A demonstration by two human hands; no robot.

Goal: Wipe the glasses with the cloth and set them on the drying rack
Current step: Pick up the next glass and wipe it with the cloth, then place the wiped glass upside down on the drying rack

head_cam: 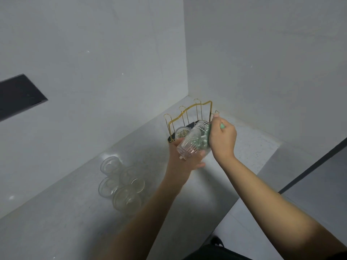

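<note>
My left hand [185,162] grips the base of a clear ribbed glass [193,140], tilted with its mouth toward the rack. My right hand [222,138] holds a green cloth [222,126] and has its fingers pushed into the glass, where the cloth shows through the wall. Just behind stands the drying rack [189,111], gold wire on a black tray, with one glass [182,132] set on it. Several more clear glasses [122,182] stand grouped on the counter to the left.
The grey counter [65,212] runs into a corner of two plain walls. Its front edge drops off at the right, with floor below. A dark rectangular slot [18,92] sits in the left wall.
</note>
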